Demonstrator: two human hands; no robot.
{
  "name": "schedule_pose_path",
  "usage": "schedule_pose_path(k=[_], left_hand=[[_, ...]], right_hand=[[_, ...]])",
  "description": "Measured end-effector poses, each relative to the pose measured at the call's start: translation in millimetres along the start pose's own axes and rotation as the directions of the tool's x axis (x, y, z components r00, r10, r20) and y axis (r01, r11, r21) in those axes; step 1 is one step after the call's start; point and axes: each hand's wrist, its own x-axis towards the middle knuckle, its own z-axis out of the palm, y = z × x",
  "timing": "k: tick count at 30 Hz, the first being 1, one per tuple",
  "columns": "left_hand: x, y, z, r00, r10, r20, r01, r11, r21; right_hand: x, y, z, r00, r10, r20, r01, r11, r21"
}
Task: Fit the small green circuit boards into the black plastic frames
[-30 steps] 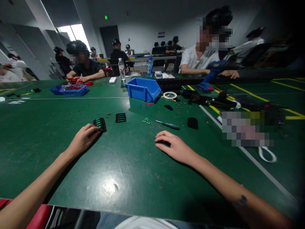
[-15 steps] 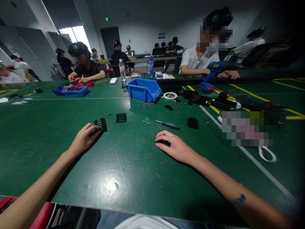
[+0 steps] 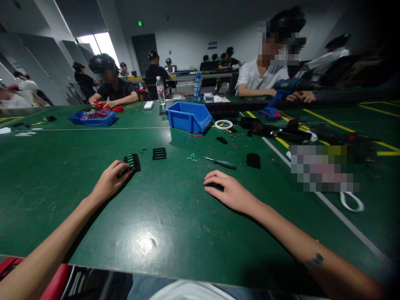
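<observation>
Left hand [image 3: 111,177] low on the green table [image 3: 171,208], fingers and thumb drawn together on the near left edge of a black slotted holder [image 3: 135,161] with green bits [image 3: 126,159] in its slots. Right hand [image 3: 229,189] resting on the tabletop, half open and loosely curled, a gap between thumb and forefinger, nothing in its grasp.

Just beyond the holder, some tiny dark pieces [image 3: 144,149]; to their right, a black frame [image 3: 159,155] with parallel bars. Ahead of the right hand, a loose cluster of small green pieces [image 3: 192,157], then a screwdriver [image 3: 225,164] with shaft pointing left toward them, then a black block [image 3: 253,161].

Farther back, an open blue bin [image 3: 189,118], just beside it a white ring [image 3: 223,124]. Toward the right, a blue power drill [image 3: 279,93], upright near a person in a white shirt [image 3: 262,77]. Toward the left, a shallow blue tray [image 3: 100,122] of coloured wires [image 3: 98,113], near a person in a dark top [image 3: 115,91].
</observation>
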Motion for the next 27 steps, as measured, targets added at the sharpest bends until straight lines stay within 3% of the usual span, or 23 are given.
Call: schedule_pose_path(k=[19,27], left_hand=[[-2.7,5.5,-3.0,1.0,0.0,-0.031,0.0,1.0,0.004],[-7.8,7.4,-5.9,0.998,0.034,0.044,-0.035,0.999,0.015]], right_hand=[[-0.2,-1.0,-1.1,1.0,0.013,0.012,-0.013,1.0,0.008],[0.0,-0.1,-0.4,1.0,0.0,0.003,0.0,1.0,0.008]])
